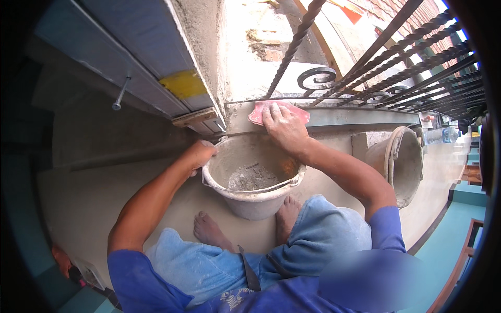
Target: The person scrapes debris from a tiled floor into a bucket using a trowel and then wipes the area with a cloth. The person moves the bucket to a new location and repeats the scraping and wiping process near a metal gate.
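Observation:
A mortar-stained bucket [250,201] stands upright between my bare feet, with grey crumbly material [252,178] at its bottom. My left hand [202,156] is closed on the left side of its rim. Beyond the bucket, my right hand [285,128] holds a flat pink piece [256,113] against the ledge [237,116] under the railing. The fingers lie over the top of this piece, and its exact kind does not show. My right forearm passes above the bucket's right rim.
Black twisted railing bars [295,49] rise beyond the ledge. A blue-grey door frame [151,62] with a protruding bolt [121,94] stands at left. To the right are a second bucket [404,164], tipped on its side, and a clear plastic bottle [441,136].

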Motion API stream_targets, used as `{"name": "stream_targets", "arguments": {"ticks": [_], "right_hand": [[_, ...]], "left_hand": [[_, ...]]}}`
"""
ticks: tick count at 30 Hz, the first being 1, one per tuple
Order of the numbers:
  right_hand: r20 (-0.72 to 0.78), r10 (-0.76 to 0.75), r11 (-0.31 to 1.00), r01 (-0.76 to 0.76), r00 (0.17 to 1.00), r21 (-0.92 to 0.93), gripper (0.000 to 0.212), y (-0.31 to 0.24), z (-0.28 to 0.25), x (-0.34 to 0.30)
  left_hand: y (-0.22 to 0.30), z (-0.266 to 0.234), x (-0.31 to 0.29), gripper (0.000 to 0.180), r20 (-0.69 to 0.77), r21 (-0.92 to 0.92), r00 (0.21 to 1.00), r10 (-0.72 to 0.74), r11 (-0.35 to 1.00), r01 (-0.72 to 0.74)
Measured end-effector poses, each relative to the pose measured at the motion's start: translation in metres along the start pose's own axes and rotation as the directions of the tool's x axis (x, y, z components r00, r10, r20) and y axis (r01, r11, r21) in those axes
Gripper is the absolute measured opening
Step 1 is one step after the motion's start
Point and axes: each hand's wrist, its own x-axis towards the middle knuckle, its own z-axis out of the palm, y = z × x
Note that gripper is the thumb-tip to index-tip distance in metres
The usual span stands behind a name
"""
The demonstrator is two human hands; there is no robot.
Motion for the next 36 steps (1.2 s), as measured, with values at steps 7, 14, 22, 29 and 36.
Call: {"name": "stream_targets", "arguments": {"ticks": [7,14,22,29,36], "right_hand": [[-0.110,-0.115,0.993,0.111,0.987,-0.040,0.046,0.008,0.005,0.011],[-0.143,-0.108,0.991,0.118,0.984,0.068,0.045,0.034,0.019,0.006],[0.210,-0.063,0.961,0.002,0.976,0.275,0.064,0.015,0.007,0.027],[0.176,-0.122,0.940,0.057,0.977,0.336,0.020,0.021,-0.034,0.017],[0.320,-0.241,0.924,0.116,0.916,0.364,0.027,0.001,-0.038,0.029]], "left_hand": [[0.010,0.001,-0.006,0.019,-0.007,0.040,1.000,0.002,0.999,-0.002],[0.004,0.000,-0.005,0.017,0.004,0.023,0.999,0.041,0.999,-0.041],[-0.002,-0.002,0.007,0.016,-0.001,-0.006,1.000,-0.015,1.000,0.015],[0.001,-0.003,0.000,0.019,0.009,-0.030,1.000,0.023,0.999,-0.023],[0.004,-0.004,0.000,0.018,0.004,0.017,1.000,-0.006,1.000,0.006]]}}
